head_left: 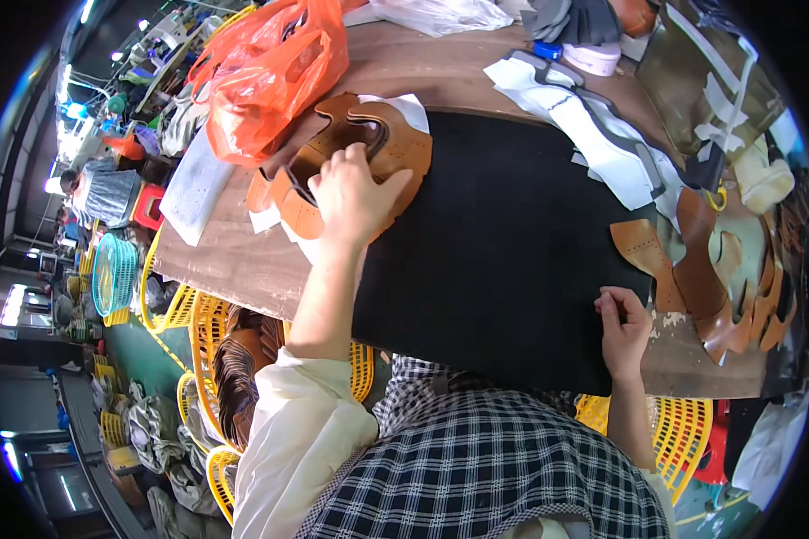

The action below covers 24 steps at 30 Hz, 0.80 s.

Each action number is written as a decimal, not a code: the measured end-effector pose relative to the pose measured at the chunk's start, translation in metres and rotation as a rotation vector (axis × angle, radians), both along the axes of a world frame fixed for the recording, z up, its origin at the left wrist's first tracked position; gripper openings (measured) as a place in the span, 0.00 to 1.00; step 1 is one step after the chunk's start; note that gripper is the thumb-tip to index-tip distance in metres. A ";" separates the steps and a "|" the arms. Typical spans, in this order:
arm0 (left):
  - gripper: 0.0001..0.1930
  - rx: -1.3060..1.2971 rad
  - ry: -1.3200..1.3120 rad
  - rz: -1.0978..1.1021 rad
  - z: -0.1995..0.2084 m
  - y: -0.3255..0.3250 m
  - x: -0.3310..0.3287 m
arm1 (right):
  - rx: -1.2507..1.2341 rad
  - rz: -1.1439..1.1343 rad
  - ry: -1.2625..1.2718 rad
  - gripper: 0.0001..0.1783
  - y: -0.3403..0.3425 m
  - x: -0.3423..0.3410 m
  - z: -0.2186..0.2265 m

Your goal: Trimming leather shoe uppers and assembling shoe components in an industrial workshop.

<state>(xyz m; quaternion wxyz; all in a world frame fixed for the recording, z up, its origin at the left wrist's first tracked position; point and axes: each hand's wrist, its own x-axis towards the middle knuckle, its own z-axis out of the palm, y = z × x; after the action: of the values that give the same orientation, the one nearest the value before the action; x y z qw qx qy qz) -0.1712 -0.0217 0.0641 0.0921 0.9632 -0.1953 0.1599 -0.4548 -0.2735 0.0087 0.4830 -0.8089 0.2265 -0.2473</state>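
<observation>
My left hand (351, 193) lies on a stack of curved tan leather pieces (407, 148), thumb spread away from the fingers. These pieces have small punched holes and rest beside the upper left of a black mat (503, 242). My right hand (625, 331) is closed in a pinch over the mat's right edge; whatever is between its fingertips is too small or hidden to make out. Close to it lie more cut leather pieces, one tan with a row of holes (643, 247) and one darker brown (699, 269).
An orange plastic bag (274, 81) stands at the far left of the wooden table (234, 265). White and grey strips (593, 126) lie far right, near yellow-handled scissors (716, 198). Yellow baskets (208, 359) stand below the table's left side, one holding brown pieces (240, 373).
</observation>
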 end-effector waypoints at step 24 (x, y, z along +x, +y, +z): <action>0.20 -0.265 -0.019 -0.176 -0.001 0.007 -0.003 | -0.031 -0.031 0.014 0.06 0.001 -0.004 0.007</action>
<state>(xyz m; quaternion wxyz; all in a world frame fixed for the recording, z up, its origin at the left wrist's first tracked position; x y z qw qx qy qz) -0.1741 -0.0149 0.0632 0.2301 0.9203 -0.2570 0.1846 -0.4590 -0.2722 0.0157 0.4648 -0.8145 0.2385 -0.2524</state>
